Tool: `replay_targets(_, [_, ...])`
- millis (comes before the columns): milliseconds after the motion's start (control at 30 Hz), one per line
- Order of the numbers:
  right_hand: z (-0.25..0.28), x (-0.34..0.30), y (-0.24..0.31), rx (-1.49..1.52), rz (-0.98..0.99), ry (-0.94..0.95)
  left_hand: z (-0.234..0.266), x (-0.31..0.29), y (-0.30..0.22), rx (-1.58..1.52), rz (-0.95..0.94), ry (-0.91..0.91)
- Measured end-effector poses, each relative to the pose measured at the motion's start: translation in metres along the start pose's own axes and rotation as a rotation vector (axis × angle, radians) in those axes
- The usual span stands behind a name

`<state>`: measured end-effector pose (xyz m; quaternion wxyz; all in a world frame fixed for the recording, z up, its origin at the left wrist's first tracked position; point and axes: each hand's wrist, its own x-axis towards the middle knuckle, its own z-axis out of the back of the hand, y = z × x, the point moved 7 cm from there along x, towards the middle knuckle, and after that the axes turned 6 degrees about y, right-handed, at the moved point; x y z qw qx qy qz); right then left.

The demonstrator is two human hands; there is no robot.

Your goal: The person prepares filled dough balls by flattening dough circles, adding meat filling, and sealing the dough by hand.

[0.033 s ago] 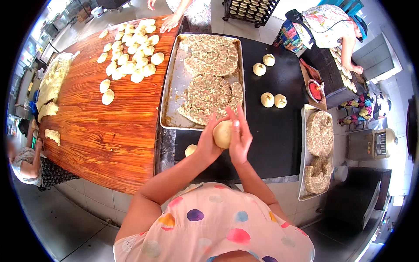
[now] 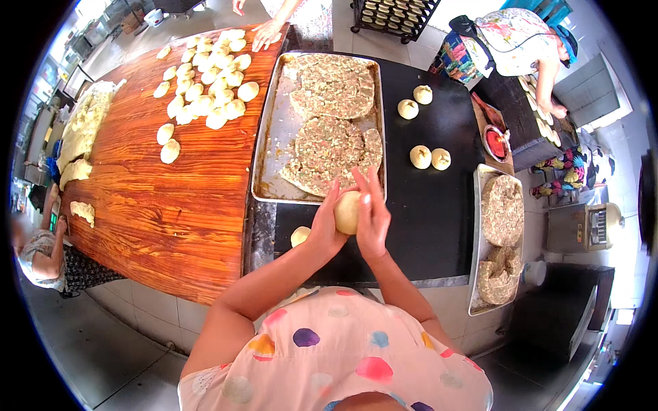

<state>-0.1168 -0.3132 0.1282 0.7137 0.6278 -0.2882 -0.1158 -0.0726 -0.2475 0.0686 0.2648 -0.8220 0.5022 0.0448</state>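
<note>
Between my two palms sits a smooth, round dough ball point(image 2: 347, 213), held over the near edge of a metal tray. My left hand point(image 2: 327, 222) cups its left side, and my right hand point(image 2: 373, 225) curves along its right side with the fingers pointing away from me. Just beyond my fingertips, the metal tray point(image 2: 274, 168) carries two large slabs of chopped filling point(image 2: 329, 154). Beside my left wrist, another dough piece point(image 2: 300, 236) rests on the black tabletop point(image 2: 418, 219). To the right are two pairs of filled dough balls, among them a pleated bun point(image 2: 420, 157).
Left of the tray is a wooden table point(image 2: 185, 212) with many dough pieces point(image 2: 216, 103) and a dough sheet point(image 2: 86, 130). A second filling tray point(image 2: 475, 274) and a bowl of red stuff point(image 2: 495, 142) stand right. Other people work at far centre, upper right and far left.
My right hand has shifted very slightly left against the dough ball. Both hands stay around it.
</note>
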Motion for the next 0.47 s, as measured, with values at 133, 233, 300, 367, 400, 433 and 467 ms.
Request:
replay_targets(133, [0.004, 0.013, 0.032, -0.288, 0.201, 0.374, 0.003, -0.003, 0.001, 0.231, 0.395, 0.002])
replay_targets(233, [-0.001, 0.010, 0.035, -0.380, 0.343, 0.565, -0.016, 0.004, -0.001, 0.230, 0.267, 0.036])
replay_targets(300, [0.007, 0.006, 0.030, -0.114, 0.193, 0.308, -0.010, 0.010, 0.002, 0.180, 0.292, 0.118])
replay_targets(367, [0.020, -0.001, 0.008, 0.108, -0.044, 0.062, -0.024, 0.009, 0.002, 0.030, 0.338, 0.230])
replay_targets(400, [0.026, -0.002, -0.006, 0.374, -0.174, -0.078, -0.032, 0.004, 0.001, -0.029, 0.322, 0.304])
replay_targets(433, [0.029, 0.002, -0.013, 0.542, -0.238, -0.138, -0.030, 0.001, -0.012, 0.520, 0.077, 0.397])
replay_targets(467, [0.030, 0.005, -0.028, 0.787, -0.297, -0.167, -0.028, 0.004, -0.010, 0.520, 0.080, 0.399])
